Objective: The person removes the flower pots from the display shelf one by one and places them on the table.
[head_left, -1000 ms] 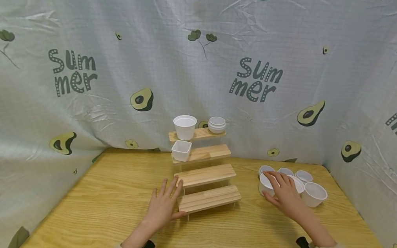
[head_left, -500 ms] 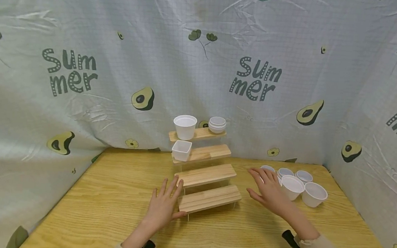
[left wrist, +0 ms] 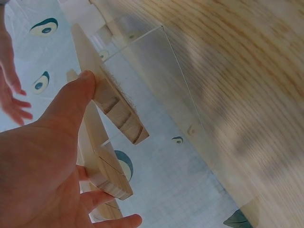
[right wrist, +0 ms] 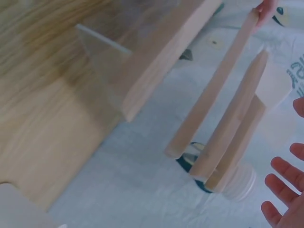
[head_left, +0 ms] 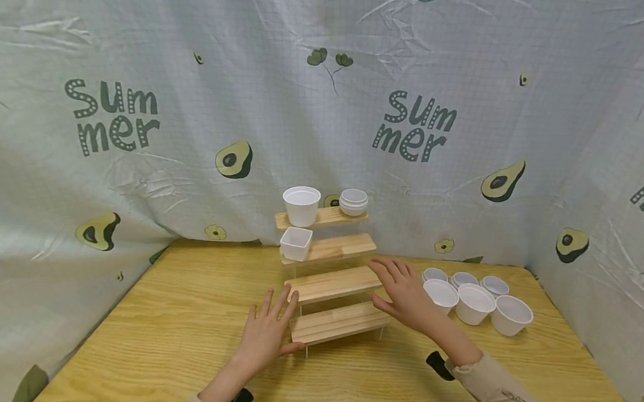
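A four-step wooden display riser point(head_left: 340, 322) with clear supports stands at the middle of the table. My left hand point(head_left: 264, 336) rests at the left ends of its two lowest planks, fingers spread. In the left wrist view the thumb lies against one plank point(left wrist: 90, 61), with fingers along other plank ends point(left wrist: 116, 178). My right hand point(head_left: 410, 299) hovers by the riser's right end, holding nothing; its fingers point(right wrist: 285, 187) are apart from the planks in the right wrist view. A round white cup point(head_left: 301, 209) and a ridged white pot point(head_left: 353, 204) stand on top, a square white pot point(head_left: 295, 245) one step lower.
Several white cups and pots, among them a wide cup point(head_left: 511, 316), are grouped on the right of the wooden table point(head_left: 182, 355). A pale cloth point(head_left: 193, 100) printed with avocados hangs behind and at the sides.
My right hand has come away from the group of white cups and moved left to the riser's right end. My left hand has stayed in place on the riser.
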A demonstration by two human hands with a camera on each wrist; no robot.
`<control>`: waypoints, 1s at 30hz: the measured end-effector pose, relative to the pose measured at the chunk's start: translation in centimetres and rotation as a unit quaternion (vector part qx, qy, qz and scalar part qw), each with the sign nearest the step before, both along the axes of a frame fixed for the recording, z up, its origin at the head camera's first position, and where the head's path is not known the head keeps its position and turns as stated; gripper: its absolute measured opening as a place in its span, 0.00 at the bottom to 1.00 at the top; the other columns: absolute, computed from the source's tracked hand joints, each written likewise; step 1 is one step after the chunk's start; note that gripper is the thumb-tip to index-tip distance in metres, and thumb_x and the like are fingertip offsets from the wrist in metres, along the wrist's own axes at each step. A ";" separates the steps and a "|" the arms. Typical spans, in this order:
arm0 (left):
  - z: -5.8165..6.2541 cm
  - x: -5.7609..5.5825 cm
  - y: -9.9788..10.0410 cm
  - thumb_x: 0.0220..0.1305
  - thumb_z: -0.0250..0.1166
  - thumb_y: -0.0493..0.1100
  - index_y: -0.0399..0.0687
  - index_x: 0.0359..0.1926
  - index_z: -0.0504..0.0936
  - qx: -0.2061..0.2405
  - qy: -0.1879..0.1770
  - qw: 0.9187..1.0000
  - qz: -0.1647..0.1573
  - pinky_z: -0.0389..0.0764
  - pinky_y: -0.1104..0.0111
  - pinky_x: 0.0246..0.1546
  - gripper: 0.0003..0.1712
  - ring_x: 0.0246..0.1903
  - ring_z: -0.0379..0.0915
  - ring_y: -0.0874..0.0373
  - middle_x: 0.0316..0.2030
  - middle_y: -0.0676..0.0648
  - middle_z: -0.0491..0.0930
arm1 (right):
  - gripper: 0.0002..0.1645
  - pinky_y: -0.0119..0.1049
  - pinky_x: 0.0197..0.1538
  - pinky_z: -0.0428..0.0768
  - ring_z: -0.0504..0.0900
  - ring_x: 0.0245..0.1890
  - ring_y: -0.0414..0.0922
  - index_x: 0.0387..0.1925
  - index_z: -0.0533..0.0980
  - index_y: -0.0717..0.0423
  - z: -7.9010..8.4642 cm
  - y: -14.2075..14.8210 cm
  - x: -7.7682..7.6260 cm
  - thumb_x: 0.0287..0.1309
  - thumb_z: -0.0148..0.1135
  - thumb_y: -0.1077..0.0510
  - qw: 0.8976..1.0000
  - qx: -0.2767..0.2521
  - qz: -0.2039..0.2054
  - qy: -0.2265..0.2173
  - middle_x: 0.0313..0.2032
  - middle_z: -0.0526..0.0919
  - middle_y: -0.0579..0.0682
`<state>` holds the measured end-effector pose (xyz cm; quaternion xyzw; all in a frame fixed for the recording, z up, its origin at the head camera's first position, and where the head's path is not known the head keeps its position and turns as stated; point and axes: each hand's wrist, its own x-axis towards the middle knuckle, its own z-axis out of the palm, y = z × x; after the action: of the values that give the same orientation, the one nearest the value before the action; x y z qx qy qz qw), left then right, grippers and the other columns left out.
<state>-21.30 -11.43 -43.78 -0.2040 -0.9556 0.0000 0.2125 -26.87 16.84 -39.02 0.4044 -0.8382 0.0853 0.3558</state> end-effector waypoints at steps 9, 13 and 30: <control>0.0 0.1 0.1 0.39 0.63 0.68 0.45 0.63 0.61 0.000 0.012 1.000 -0.001 0.72 0.44 0.44 0.53 0.58 0.60 0.38 0.64 0.42 0.58 | 0.34 0.46 0.52 0.66 0.67 0.53 0.49 0.59 0.64 0.57 1.5 -2.9 -1.0 0.52 0.59 0.49 0.999 0.034 0.007 -0.001 0.55 0.68 0.53; 0.1 0.2 0.1 0.40 0.63 0.67 0.45 0.63 0.61 0.000 0.006 1.000 0.001 0.72 0.45 0.44 0.52 0.59 0.60 0.38 0.64 0.42 0.59 | 0.34 0.48 0.54 0.66 0.68 0.53 0.49 0.59 0.64 0.57 2.1 -4.2 -1.4 0.52 0.60 0.50 0.999 0.034 0.019 -0.006 0.56 0.68 0.52; 0.1 0.3 0.2 0.40 0.62 0.68 0.45 0.64 0.61 0.003 0.003 1.000 0.001 0.72 0.44 0.44 0.52 0.59 0.59 0.37 0.64 0.42 0.58 | 0.34 0.48 0.58 0.65 0.67 0.58 0.46 0.62 0.61 0.51 3.7 -8.9 -3.3 0.54 0.58 0.48 0.997 0.058 0.018 -0.041 0.60 0.67 0.49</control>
<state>-20.96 -11.26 -43.67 -0.2028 -0.9552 -0.0022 0.2156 -30.15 7.99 -35.33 0.4357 -0.8482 0.0597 0.2952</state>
